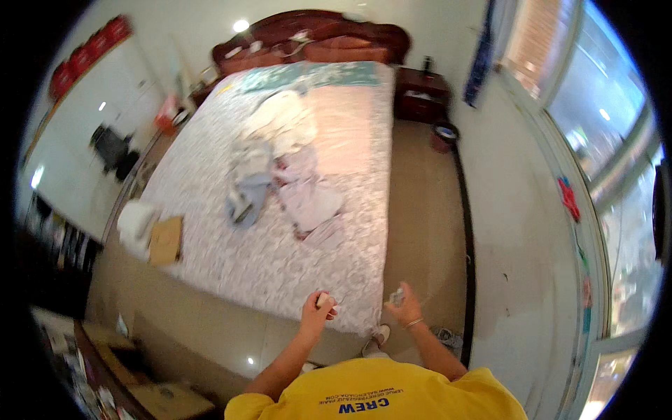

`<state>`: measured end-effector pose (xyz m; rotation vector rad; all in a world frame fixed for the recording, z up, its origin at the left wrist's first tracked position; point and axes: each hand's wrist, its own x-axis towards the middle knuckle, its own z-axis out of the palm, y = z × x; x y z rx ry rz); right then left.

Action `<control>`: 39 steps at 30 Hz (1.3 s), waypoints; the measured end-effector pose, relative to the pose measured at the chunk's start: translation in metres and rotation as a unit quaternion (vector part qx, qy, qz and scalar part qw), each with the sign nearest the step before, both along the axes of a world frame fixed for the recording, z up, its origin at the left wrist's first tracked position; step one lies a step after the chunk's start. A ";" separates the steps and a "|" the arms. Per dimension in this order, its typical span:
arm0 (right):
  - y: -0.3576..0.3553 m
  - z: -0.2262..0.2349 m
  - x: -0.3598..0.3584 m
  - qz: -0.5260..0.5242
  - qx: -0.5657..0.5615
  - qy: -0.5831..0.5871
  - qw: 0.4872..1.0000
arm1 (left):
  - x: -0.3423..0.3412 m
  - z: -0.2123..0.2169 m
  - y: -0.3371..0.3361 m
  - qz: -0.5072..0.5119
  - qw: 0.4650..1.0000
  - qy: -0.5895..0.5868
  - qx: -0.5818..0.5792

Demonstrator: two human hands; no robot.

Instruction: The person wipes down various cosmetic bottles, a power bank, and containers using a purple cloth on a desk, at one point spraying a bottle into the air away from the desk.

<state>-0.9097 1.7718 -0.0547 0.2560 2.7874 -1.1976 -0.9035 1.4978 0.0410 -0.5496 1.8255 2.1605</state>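
Over the near edge of the bed (280, 269), my left hand (314, 313) is closed around a small cream-coloured object (323, 299); it is too blurred to name. Apart from it, just past the bed's right corner, my right hand (408, 312) is closed on a small whitish object (397, 297), partly see-through in look, whose kind I cannot make out. Crumpled clothes lie on the middle of the bed: a cream piece (283, 122), a blue-grey piece (253, 199) and a pale pink piece (311, 199).
A brown cardboard box (166, 240) and a white bundle (136, 219) sit at the bed's left corner. Tiled floor (423, 203) runs between bed and right wall. A nightstand (422, 94) and a bin (444, 137) stand far right. Open cartons (168, 399) are at lower left.
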 end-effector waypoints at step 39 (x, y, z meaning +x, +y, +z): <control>-1.059 0.185 -0.068 0.523 -0.277 0.214 0.777 | 0.229 0.010 -0.664 0.663 0.746 0.060 -0.007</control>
